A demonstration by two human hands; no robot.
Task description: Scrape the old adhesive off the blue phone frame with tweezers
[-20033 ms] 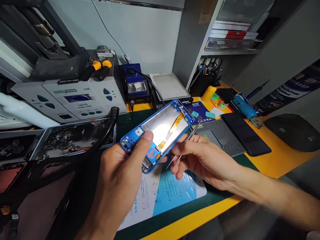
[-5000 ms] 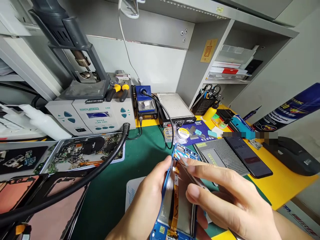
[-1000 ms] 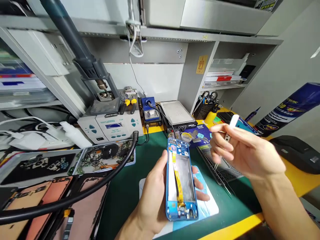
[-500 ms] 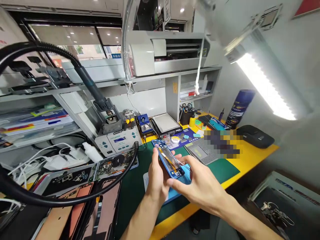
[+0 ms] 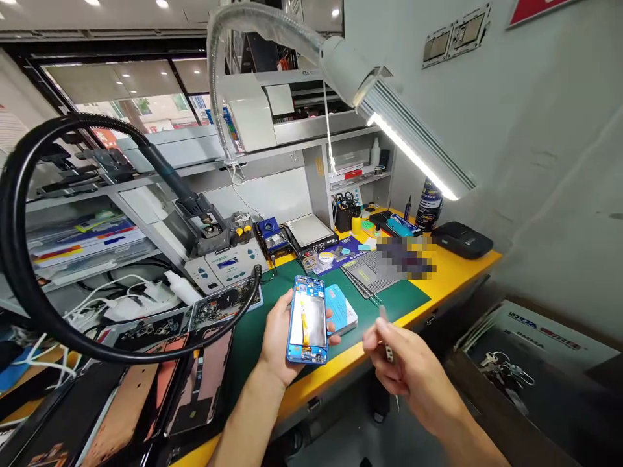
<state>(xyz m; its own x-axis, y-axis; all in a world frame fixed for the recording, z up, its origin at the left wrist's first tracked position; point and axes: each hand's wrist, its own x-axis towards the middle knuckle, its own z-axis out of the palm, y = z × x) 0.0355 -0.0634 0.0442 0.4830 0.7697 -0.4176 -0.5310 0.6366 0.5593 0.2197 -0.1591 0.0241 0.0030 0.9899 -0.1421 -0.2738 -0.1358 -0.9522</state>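
At the bench, the left hand cradles a phone.

The blue phone frame hides some of my left hand and carries components too small to tell, my right hand covers part of the tweezers, pixelated blur masks something on the counter, and the top edge crops a red sign.

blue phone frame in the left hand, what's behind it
Behind the blue phone frame, fingers of the left hand show past its right edge, as do parts of a blue-and-white box and the green mat. The frame's back and whatever it covers are hidden.
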